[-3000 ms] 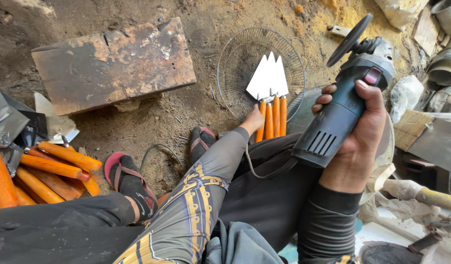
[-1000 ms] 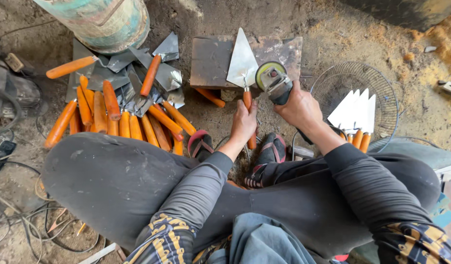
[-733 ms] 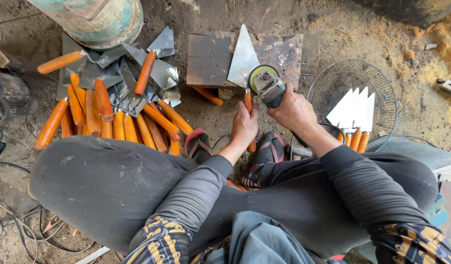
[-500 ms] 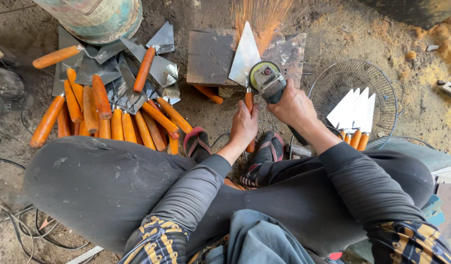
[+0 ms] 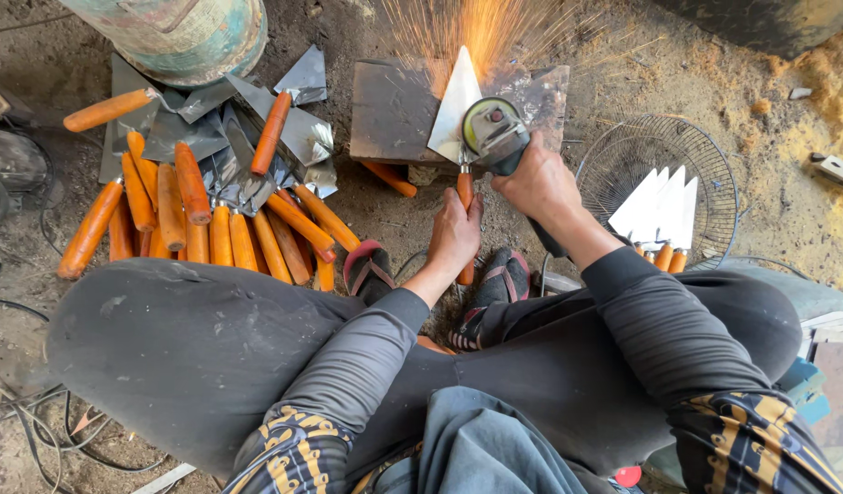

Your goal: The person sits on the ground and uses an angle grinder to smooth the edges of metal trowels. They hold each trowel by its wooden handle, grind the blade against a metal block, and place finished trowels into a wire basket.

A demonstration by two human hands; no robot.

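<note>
Two bare hands worked a single trowel on a rusty steel block, the landmark for all positions here. The left hand was clamped around the trowel's orange wooden handle, just on the near side of the block, while the triangular blade lay flat on the block's top, pointing away from the person. The right hand was closed tight on the body of an angle grinder, whose disc met the blade's right edge; sparks fanned out beyond the block's far side. Left of the block lay a heap of orange-handled trowels mixed with cut grey blade blanks, and beyond these, farther left, stood a painted drum. Right of the block a wire fan guard held several trowels with bright blades. Two sandalled feet rested near the block's front, on sawdust-strewn ground.
</note>
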